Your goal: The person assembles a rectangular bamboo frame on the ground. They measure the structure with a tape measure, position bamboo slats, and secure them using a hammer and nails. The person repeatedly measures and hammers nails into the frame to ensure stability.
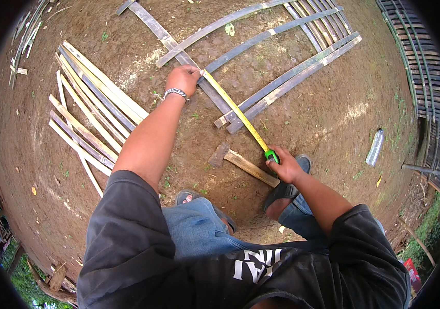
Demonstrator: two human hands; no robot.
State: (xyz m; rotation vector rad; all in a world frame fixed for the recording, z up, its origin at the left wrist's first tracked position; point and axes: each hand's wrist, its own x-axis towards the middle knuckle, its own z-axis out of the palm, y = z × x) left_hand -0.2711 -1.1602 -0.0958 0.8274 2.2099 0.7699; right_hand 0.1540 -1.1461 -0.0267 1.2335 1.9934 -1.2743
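My left hand (183, 80), with a chain bracelet at the wrist, pinches the end of a yellow tape (233, 106) against the bamboo slats. My right hand (288, 166) grips the green case of the tape measure (271, 156) nearer my feet. Between them the blade runs straight and taut, slanting down to the right. Beneath my left hand lies a long cross slat (153, 24). Longer slats, such as a dark one (266, 36), reach from it toward the upper right. A hatchet (253, 169) with a wooden handle lies on the soil below the tape.
Loose split bamboo strips (94, 98) lie fanned out at the left. A clear plastic bottle (375, 148) rests on the ground at the right. Beyond it stands a slatted bamboo panel (423, 62). Close-set slats (323, 23) cross the frame's far end.
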